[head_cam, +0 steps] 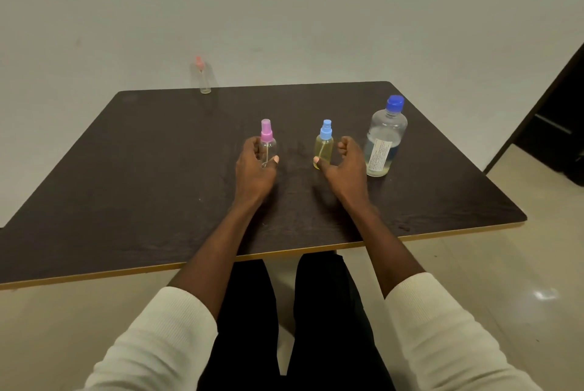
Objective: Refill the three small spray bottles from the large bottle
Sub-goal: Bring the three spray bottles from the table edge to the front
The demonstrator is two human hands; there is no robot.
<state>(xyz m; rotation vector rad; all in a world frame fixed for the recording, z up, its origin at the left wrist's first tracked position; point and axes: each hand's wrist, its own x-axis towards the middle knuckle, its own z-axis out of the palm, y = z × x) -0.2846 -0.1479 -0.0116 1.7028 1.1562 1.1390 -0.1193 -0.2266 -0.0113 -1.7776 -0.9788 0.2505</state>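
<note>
Fingers of the left hand (254,167) curled round the pink-capped spray bottle (267,144), thumb at its lower front, so that one was gripped. Right hand (343,166) was cupped beside the blue-capped spray bottle (324,145): thumb tip touching the base, other fingers curled just off its right side, not clearly wrapped, so I'd call it loosely open around it, not a firm hold.

Both bottles stood upright on the dark table (158,169), long axes vertical, side by side and apart. Pink one looked clear and nearly empty, dip tube visible; blue one held yellowish liquid. 3rd spray bottle (203,76), reddish cap, clear body, stood upright at the far left edge of the table, well apart from both hands, blurry.

Large bottle (384,137) stood upright just to the right of the right hand, blue screw cap on, clear plastic, rounded shoulders, white label, partly filled with pale liquid. Right hand was clearly the nearer one to it; left would have to cross over.

Judgement: early stage, all 4 caps on, nothing poured. Likely next: unscrew a pump top. Table surface matte, wood-grain, light edge band. Cream ribbed sleeves (442,327), dark trousers below.
</note>
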